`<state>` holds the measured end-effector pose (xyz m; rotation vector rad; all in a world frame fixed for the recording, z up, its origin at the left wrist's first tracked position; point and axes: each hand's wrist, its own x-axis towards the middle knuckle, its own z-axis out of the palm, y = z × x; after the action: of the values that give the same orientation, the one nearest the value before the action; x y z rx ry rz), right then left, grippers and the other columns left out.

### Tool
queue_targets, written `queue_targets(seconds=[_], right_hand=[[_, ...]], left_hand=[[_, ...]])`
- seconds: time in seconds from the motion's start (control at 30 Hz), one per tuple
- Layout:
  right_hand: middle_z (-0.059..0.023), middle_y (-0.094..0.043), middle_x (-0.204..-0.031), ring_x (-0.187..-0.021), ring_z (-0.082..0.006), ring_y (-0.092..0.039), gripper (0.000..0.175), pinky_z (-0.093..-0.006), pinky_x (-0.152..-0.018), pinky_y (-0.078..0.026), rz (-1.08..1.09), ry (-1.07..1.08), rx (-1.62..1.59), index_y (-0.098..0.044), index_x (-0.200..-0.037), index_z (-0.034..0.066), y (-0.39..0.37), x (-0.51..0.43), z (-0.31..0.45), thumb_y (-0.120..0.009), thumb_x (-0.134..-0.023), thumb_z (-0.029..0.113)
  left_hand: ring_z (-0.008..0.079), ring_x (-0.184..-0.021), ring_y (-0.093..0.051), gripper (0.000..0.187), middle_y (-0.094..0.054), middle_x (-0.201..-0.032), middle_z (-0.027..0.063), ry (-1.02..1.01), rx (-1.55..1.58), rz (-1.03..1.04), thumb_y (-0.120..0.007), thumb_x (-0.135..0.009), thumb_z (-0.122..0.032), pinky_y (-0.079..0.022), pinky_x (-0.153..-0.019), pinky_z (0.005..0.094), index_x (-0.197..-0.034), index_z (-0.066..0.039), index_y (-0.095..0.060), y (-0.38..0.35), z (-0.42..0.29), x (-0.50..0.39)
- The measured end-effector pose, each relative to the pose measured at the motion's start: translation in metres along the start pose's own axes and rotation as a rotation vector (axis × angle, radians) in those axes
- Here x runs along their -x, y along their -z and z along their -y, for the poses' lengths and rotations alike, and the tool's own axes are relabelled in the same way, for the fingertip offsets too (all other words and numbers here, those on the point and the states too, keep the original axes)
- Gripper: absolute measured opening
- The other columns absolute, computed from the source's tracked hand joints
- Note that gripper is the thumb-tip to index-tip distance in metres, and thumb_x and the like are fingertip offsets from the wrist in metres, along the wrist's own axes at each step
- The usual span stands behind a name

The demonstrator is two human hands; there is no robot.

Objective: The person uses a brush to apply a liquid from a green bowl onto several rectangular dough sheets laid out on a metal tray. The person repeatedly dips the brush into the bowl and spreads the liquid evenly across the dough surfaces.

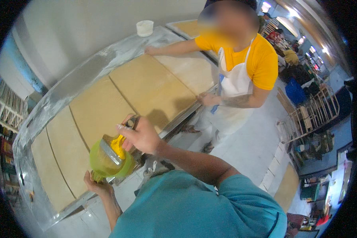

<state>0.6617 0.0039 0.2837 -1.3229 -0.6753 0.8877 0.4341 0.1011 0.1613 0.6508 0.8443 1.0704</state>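
Observation:
A translucent green plastic bowl (96, 156) hangs over the near edge of the table, and my left hand (99, 186) grips it by its side. In my right hand (145, 134) is a metal spatula with a wide flat blade (109, 151), its dark handle in my fist. The blade is over the bowl's mouth. Thick yellow paste (118, 146) clings to the blade. Beyond my hands, flat sheets of pale dough (99, 102) lie side by side on the metal-topped table (44, 101), divided by dark lines.
Across the table's right end stands a co-worker in a white apron (235, 77), both hands at the edges of the last sheets. A white tub (145, 28) stands at the far edge. A metal rack (312, 116) is on the right, with a white-barred rack (6, 107) at far left.

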Motion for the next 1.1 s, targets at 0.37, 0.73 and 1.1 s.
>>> queue_targets(seconds=[0.37, 0.73, 1.1], right_hand=[[-0.0081, -0.059, -0.071, -0.053, -0.0143, -0.063, 0.022, -0.0245, -0.044, -0.05, 0.027, -0.037, -0.006, -0.052, -0.088, 0.0021, -0.005, 0.001, -0.002, -0.06, -0.092, 0.022], [-0.0073, -0.06, -0.07, -0.051, -0.0125, -0.062, 0.019, -0.0229, -0.045, -0.05, 0.002, -0.018, -0.048, -0.055, -0.087, 0.0016, -0.001, 0.0, -0.005, -0.061, -0.09, 0.019], [-0.0082, -0.061, -0.069, -0.053, -0.0134, -0.063, 0.019, -0.023, -0.046, -0.051, 0.01, -0.03, -0.05, -0.057, -0.089, 0.0008, -0.001, -0.005, -0.004, -0.061, -0.09, 0.02]], left_hand=[[0.0147, -0.079, -0.059, 0.032, -0.061, -0.082, 0.0024, -0.033, 0.038, -0.139, -0.052, -0.086, -0.04, -0.044, -0.068, 0.0278, -0.087, -0.009, -0.058, -0.018, -0.002, 0.007], [0.0126, -0.074, -0.054, 0.029, -0.056, -0.078, 0.0002, 0.011, -0.007, -0.124, -0.053, -0.087, -0.039, -0.041, -0.065, 0.0281, -0.084, -0.01, -0.056, -0.022, -0.001, 0.006], [0.0122, -0.077, -0.053, 0.026, -0.054, -0.078, 0.0003, 0.043, 0.009, -0.069, -0.052, -0.088, -0.036, -0.041, -0.068, 0.0283, -0.085, -0.011, -0.055, -0.025, -0.006, -0.002]])
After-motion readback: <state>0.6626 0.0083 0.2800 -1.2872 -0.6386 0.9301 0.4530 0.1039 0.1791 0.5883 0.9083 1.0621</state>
